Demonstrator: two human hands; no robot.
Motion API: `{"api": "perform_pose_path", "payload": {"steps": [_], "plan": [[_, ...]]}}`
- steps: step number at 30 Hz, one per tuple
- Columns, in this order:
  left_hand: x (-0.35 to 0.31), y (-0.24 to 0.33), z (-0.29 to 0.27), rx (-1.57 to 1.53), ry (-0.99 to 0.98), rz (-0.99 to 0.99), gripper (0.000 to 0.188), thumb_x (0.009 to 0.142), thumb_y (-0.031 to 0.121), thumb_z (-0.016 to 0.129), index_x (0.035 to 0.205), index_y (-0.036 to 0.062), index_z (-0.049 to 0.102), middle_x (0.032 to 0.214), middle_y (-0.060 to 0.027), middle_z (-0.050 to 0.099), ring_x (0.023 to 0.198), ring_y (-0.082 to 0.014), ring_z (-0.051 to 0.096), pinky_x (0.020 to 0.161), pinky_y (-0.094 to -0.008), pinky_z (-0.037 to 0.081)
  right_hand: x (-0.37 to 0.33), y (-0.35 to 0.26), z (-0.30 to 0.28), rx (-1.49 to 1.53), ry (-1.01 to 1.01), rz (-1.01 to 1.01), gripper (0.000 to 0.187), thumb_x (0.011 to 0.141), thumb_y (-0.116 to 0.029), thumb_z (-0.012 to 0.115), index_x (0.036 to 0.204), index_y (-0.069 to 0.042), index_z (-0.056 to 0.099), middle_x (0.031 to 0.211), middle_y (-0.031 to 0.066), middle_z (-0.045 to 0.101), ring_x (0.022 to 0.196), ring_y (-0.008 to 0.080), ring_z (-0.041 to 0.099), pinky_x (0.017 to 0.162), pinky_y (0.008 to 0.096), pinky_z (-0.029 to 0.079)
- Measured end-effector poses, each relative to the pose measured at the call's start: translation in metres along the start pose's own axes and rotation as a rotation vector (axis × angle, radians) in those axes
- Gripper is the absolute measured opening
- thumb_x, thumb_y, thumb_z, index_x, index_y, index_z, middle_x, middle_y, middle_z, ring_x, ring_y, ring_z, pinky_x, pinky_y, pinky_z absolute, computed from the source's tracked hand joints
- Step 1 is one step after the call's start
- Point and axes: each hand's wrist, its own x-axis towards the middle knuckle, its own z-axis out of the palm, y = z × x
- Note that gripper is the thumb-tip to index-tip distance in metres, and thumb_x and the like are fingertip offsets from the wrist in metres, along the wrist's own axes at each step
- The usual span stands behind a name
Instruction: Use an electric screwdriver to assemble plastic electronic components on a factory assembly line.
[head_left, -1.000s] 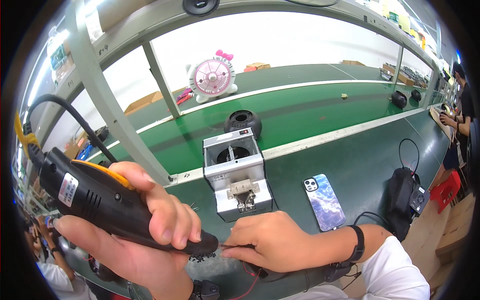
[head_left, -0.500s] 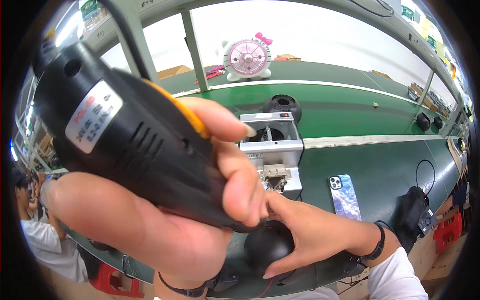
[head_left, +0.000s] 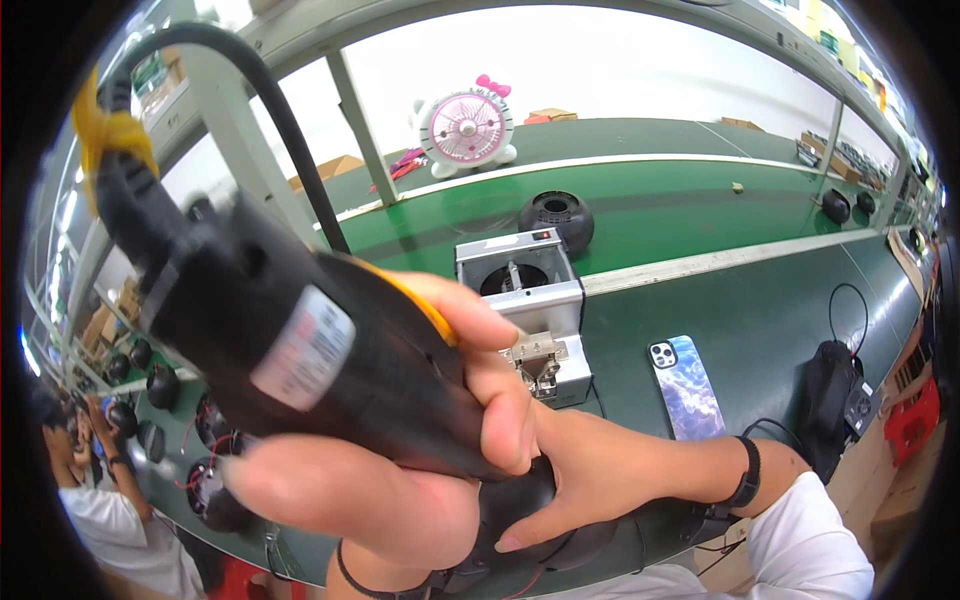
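Note:
My left hand (head_left: 400, 490) is wrapped round a black electric screwdriver (head_left: 400, 385) with a yellow strip, held tilted close to the camera. A thick black cord runs from its upper end. Its lower end points down at a round black shell (head_left: 517, 500), and the tip is hidden behind my fingers. Over the shell lies my right hand (head_left: 610, 465), gripping it from the right with the thumb along its near side. Part of the shell is covered by both hands. A thin red wire shows below it.
A silver metal machine (head_left: 535, 305) stands just beyond my hands, with a round black housing (head_left: 560, 222) behind it. To the right lie a phone (head_left: 688, 390) and a black pouch (head_left: 828, 405). Several black shells with red wires (head_left: 215, 490) and a co-worker (head_left: 105, 520) are at left.
The screwdriver has shifted right and down in the picture, covering more of the shell. The view has turned slightly, showing more shells at left. Both hands keep their grip.

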Motion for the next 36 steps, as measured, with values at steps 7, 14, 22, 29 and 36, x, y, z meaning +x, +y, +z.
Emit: {"api": "perform_pose_path", "payload": {"steps": [7, 14, 22, 29, 36], "plan": [[-0.017, -0.029, -0.002, 0.131, -0.225, -0.059, 0.097, 0.075, 0.093, 0.051, 0.102, 0.0008, 0.049, 0.059, 0.0007, 0.053, 0.045, -0.0098, 0.052, 0.045, -0.026, 0.047, 0.004, 0.029, 0.023, 0.241, 0.049, -0.132, 0.1, 0.077, -0.051, 0.086, 0.143, 0.002, 0.032, 0.128, 0.0226, 0.057, 0.122, 0.0336, 0.057, 0.105, 0.0391, 0.045], [-0.011, -0.056, -0.009, -0.258, -0.188, -0.115, 0.061, 0.083, 0.039, 0.086, 0.107, -0.0079, 0.056, 0.067, -0.0047, 0.058, 0.056, -0.0096, 0.058, 0.051, -0.0225, 0.05, -0.003, 0.036, 0.017, 0.323, 0.067, -0.055, 0.114, 0.072, -0.049, 0.088, 0.146, 0.006, 0.022, 0.134, 0.024, 0.049, 0.126, 0.0331, 0.054, 0.107, 0.0376, 0.043], [-0.01, -0.068, -0.015, -0.289, -0.203, -0.109, 0.044, 0.083, 0.018, 0.078, 0.109, -0.0076, 0.054, 0.069, -0.0064, 0.058, 0.055, -0.0097, 0.055, 0.05, -0.0237, 0.047, -0.001, 0.025, 0.009, 0.386, -0.026, 0.038, 0.109, 0.076, -0.036, 0.09, 0.151, 0.003, 0.02, 0.147, 0.0202, 0.04, 0.14, 0.0288, 0.04, 0.116, 0.041, 0.035], [-0.011, -0.075, -0.018, -0.264, -0.235, -0.127, 0.043, 0.086, 0.017, 0.076, 0.112, -0.0066, 0.052, 0.07, -0.0061, 0.059, 0.056, -0.0094, 0.054, 0.051, -0.0233, 0.045, -0.002, 0.028, 0.012, 0.391, 0.023, 0.017, 0.109, 0.077, -0.033, 0.09, 0.152, 0.0, 0.019, 0.146, 0.0189, 0.039, 0.138, 0.0285, 0.041, 0.114, 0.0414, 0.037], [-0.01, -0.059, -0.015, -0.188, -0.161, -0.096, 0.052, 0.091, 0.025, 0.075, 0.123, -0.0072, 0.05, 0.073, -0.0039, 0.06, 0.059, -0.0087, 0.056, 0.054, -0.0236, 0.047, -0.004, 0.018, 0.018, 0.276, 0.136, 0.027, 0.116, 0.069, -0.043, 0.088, 0.15, 0.004, 0.02, 0.133, 0.0245, 0.051, 0.127, 0.0344, 0.052, 0.107, 0.0396, 0.042]]}}
